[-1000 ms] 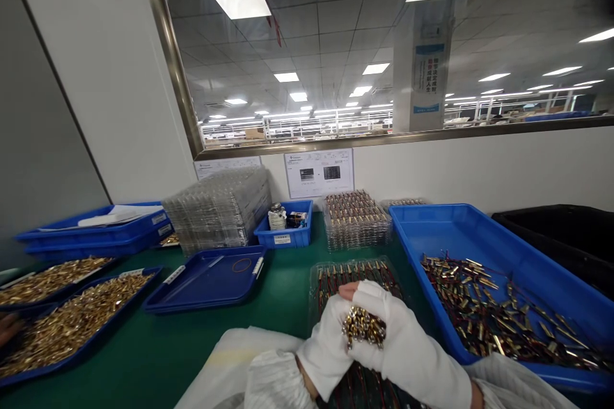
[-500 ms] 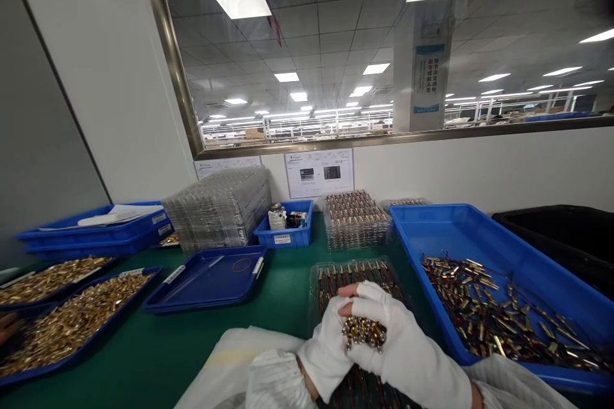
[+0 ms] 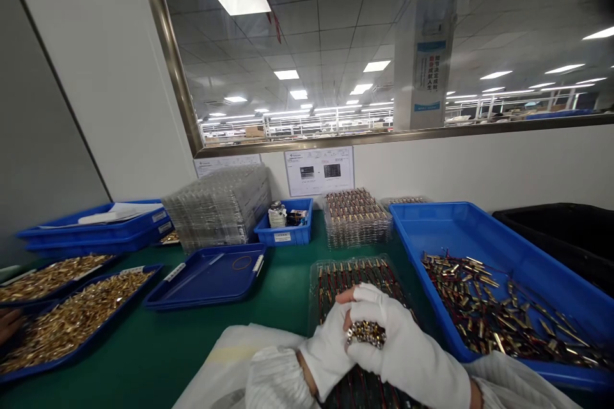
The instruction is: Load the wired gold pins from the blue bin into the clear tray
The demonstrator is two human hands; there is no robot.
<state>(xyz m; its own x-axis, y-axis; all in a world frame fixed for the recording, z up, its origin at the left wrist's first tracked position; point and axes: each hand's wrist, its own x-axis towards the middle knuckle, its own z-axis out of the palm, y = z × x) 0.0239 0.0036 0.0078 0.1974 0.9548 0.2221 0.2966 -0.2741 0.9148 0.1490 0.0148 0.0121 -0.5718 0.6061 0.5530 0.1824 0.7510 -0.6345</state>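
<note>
My left hand (image 3: 327, 346) and my right hand (image 3: 405, 351) wear white fingerless gloves and meet in front of me. My right hand is closed around a bunch of small brass cylinders (image 3: 366, 334), whose round shiny ends face me. Pressed against the same bunch from the left, my left hand is curled with its fingers partly hidden behind the right. Beneath both hands lies a clear plastic tray (image 3: 314, 287) carrying rows of brass cylinders with red and dark wires; the hands cover its middle.
To the right, a large blue bin (image 3: 422, 230) contains loose wired cylinders. Blue trays (image 3: 158, 275) of small golden parts stand left, near another person's hand (image 3: 8, 324). Stacked clear trays (image 3: 218, 211), empty dark-blue trays (image 3: 201, 281) and a small blue box (image 3: 284, 236) line the back.
The round ends of the bunch sit a little more evenly together and a right-hand finger has shifted slightly. Both hands stay in nearly the same place.
</note>
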